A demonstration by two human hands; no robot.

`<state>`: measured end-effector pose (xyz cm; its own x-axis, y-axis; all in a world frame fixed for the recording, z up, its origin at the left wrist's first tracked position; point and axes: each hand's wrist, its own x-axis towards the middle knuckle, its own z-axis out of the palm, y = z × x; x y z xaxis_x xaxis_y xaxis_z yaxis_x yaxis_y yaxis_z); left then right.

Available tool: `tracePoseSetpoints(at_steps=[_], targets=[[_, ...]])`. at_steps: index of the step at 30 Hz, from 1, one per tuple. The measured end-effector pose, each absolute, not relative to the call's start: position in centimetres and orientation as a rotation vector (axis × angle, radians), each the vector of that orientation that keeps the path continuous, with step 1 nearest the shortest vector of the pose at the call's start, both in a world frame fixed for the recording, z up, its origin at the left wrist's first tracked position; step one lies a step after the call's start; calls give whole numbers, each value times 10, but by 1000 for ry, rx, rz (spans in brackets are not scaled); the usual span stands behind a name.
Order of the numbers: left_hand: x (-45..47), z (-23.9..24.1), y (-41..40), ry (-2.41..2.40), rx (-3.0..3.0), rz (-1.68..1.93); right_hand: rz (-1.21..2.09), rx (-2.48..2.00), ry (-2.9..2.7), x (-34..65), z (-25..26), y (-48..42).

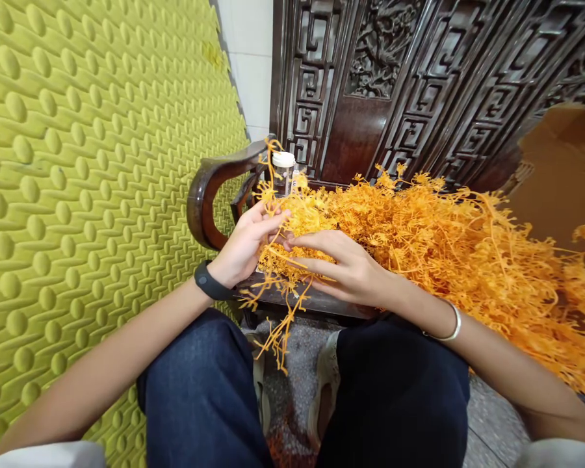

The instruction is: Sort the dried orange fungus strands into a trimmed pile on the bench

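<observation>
A big heap of orange branching plastic strands [448,253] lies across the seat of a dark carved wooden bench [370,97]. My left hand [246,244], with a black band on the wrist, pinches a clump of the strands at the heap's left end. My right hand [344,266], with a silver bangle on the wrist, rests on the same clump, fingers curled around thin strands. Some strands [277,325] dangle off the seat's front edge between my knees. A small clear jar with a white lid [283,170] stands just behind the hands near the armrest.
A green padded mat with raised bumps [92,169] fills the left side. The bench's curved armrest [209,188] is next to my left hand. My legs in dark jeans [205,396] and my shoes stand on speckled floor [297,370]. A brown surface [565,175] lies at the right.
</observation>
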<state>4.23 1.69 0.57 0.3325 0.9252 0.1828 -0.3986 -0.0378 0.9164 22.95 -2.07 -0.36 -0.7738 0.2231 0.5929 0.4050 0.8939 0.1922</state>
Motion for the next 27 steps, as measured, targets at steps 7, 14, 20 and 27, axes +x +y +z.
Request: tracePoseSetpoints(at_steps=[7, 14, 20, 27], targets=[[45, 4, 9, 564, 1174, 1027, -590, -482, -2399, 225, -3, -19], [43, 7, 2, 524, 1287, 973, -617, -509, -2328, 226, -2, -23], [48, 5, -3, 555, 1345, 952, -667, -676, -2284, 221, -10, -21], [50, 1, 2, 611, 1306, 953, -629, -757, -2339, 214, -15, -20]])
